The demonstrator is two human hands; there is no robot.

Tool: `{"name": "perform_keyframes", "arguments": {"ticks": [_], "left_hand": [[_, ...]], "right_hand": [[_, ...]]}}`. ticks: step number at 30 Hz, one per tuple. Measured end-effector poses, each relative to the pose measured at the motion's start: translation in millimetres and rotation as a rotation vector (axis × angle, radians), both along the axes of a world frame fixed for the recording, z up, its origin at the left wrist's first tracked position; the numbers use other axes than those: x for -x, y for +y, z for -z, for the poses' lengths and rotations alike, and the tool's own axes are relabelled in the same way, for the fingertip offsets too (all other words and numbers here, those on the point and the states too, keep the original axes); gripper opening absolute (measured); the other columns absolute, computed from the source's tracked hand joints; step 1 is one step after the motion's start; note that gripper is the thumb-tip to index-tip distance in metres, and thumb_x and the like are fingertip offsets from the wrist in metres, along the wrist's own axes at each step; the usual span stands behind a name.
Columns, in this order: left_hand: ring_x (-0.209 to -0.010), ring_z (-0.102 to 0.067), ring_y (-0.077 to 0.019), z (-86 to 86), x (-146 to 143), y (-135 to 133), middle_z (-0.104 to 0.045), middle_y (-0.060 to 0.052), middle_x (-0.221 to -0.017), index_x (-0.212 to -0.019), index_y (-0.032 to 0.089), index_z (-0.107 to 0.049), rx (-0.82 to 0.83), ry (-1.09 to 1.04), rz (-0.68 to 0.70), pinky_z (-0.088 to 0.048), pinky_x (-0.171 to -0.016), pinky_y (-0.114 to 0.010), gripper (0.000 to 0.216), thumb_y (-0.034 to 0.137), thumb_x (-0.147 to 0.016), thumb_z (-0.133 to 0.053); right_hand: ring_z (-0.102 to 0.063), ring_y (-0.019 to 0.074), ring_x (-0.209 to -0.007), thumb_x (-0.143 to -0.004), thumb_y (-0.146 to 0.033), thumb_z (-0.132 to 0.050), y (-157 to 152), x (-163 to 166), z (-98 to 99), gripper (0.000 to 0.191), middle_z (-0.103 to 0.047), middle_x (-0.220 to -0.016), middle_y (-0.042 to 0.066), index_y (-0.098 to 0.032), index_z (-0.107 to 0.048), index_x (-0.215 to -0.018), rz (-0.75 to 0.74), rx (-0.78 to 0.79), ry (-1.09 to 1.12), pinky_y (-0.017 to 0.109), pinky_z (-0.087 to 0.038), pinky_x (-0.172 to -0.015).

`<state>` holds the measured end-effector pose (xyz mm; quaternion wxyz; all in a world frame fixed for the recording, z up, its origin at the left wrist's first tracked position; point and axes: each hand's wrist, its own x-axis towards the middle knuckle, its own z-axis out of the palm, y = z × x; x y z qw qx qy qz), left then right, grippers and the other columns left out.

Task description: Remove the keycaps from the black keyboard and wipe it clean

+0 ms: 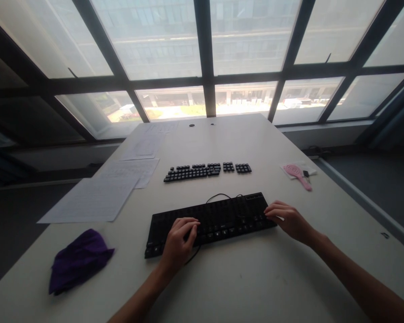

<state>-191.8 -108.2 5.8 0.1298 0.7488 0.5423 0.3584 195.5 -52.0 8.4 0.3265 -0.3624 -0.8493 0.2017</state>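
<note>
A black keyboard lies slightly askew on the white table, most of its upper area without keycaps and a row of keys along its near edge. Over its left half rests my left hand, fingers curled and thumb tip drawn close to them; whatever is between them is hidden. My right hand is at the keyboard's right end, its bent fingers closed on that edge. Behind the keyboard, loose black keycaps stand in keyboard order: a large block, a small group and another group.
A crumpled purple cloth lies at the left front, with printed sheets beyond it. On the right are a pink hairbrush and a small dark item on clear plastic. The keyboard's cable loops behind it. Windows border the table's far end.
</note>
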Motion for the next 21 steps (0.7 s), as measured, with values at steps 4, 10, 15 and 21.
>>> {"name": "perform_keyframes", "arguments": {"ticks": [4,10,15,21], "left_hand": [[-0.099,-0.060,-0.0228,2.6,-1,1,-0.069,-0.007,-0.101,-0.094,0.020,-0.073,0.015,0.034,-0.003,-0.052,-0.088,-0.038,0.021,0.024,-0.095,-0.052],[-0.101,-0.059,-0.0233,5.6,-2,1,-0.068,-0.007,-0.103,-0.095,0.021,-0.073,0.018,0.059,0.016,-0.051,-0.089,-0.039,0.022,0.024,-0.095,-0.051],[-0.100,-0.058,-0.0230,3.6,-3,0,-0.068,-0.007,-0.102,-0.095,0.021,-0.072,0.004,0.056,0.010,-0.052,-0.087,-0.039,0.022,0.023,-0.095,-0.051],[-0.099,-0.059,-0.0226,1.5,-5,-1,-0.068,-0.007,-0.103,-0.095,0.020,-0.072,0.009,0.055,0.014,-0.052,-0.088,-0.039,0.021,0.023,-0.094,-0.052]], "right_hand": [[-0.067,0.0214,-0.085,-0.096,-0.023,-0.056,-1,-3,1.7,0.019,-0.073,-0.092,0.009,-0.021,-0.073,-0.088,-0.008,0.005,0.001,0.036,-0.058,-0.076],[-0.067,0.0209,-0.086,-0.097,-0.021,-0.053,-1,1,5.4,0.021,-0.073,-0.094,0.009,-0.021,-0.073,-0.089,0.001,-0.032,-0.012,0.035,-0.058,-0.075],[-0.066,0.0215,-0.090,-0.097,-0.019,-0.052,-4,1,1.9,0.021,-0.072,-0.099,0.009,-0.022,-0.072,-0.092,-0.010,-0.051,-0.102,0.036,-0.058,-0.077],[-0.063,0.0247,-0.099,-0.096,-0.021,-0.053,-16,1,1.2,0.019,-0.070,-0.106,0.009,-0.022,-0.071,-0.093,0.087,-0.077,-0.201,0.041,-0.056,-0.083]]}}
